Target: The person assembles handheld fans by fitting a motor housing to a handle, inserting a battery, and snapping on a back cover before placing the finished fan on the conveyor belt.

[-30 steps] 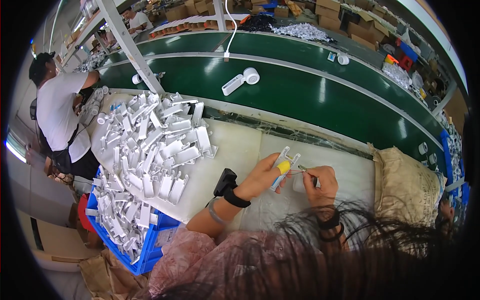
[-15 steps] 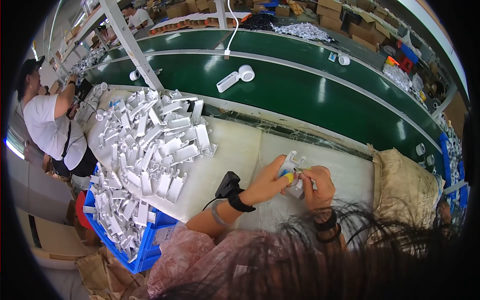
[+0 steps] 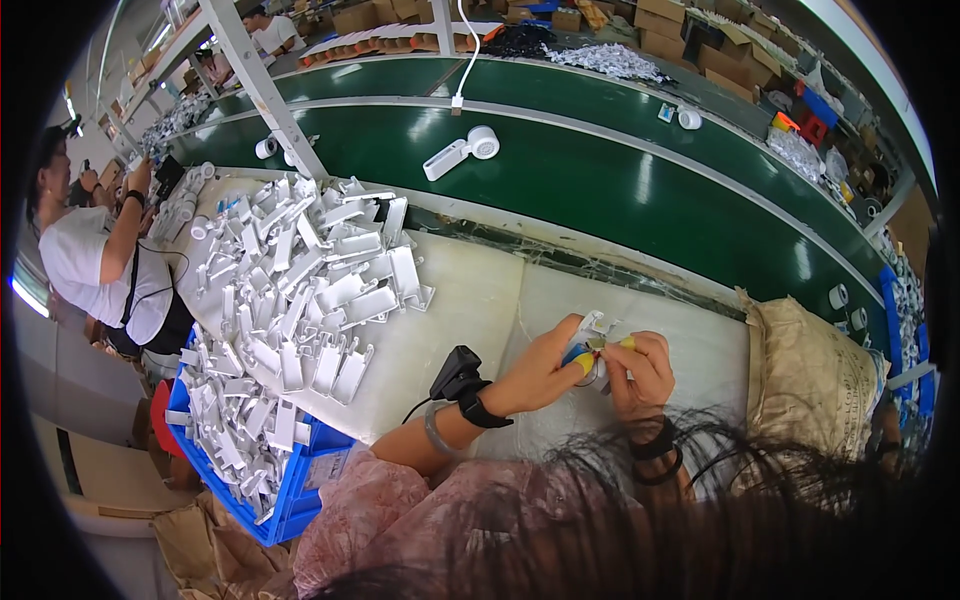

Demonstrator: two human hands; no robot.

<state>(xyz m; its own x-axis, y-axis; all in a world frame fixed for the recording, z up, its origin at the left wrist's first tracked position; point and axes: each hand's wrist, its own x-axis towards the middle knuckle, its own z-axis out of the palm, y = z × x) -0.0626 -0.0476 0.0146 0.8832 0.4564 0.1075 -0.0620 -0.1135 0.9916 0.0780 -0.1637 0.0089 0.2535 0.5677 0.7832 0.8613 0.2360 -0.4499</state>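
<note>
My left hand (image 3: 545, 370) is closed around a white plastic fan housing (image 3: 597, 322), a bracket-like end pointing away from me and a rounded part below. Something blue shows under its fingers. A yellow cover sits on the thumb. Fingertips of my right hand (image 3: 642, 375), one also yellow-covered, are pinched together against the middle of the housing, at small parts too hidden to name. Both hands are just above the pale worktop (image 3: 470, 290). To their left lies a large heap of white plastic shells (image 3: 310, 270).
A blue bin (image 3: 305, 490) full of similar shells stands at the table's left edge. A brown sack (image 3: 805, 370) lies to the right. Beyond the worktop runs a green conveyor (image 3: 590, 185) carrying a white handheld fan (image 3: 462, 152). A co-worker (image 3: 95, 250) stands at the left.
Both hands stay together while the housing tilts and drops slightly, and the right fingers shift on it. The handheld fan has travelled a little left on the conveyor. The co-worker's arms have moved.
</note>
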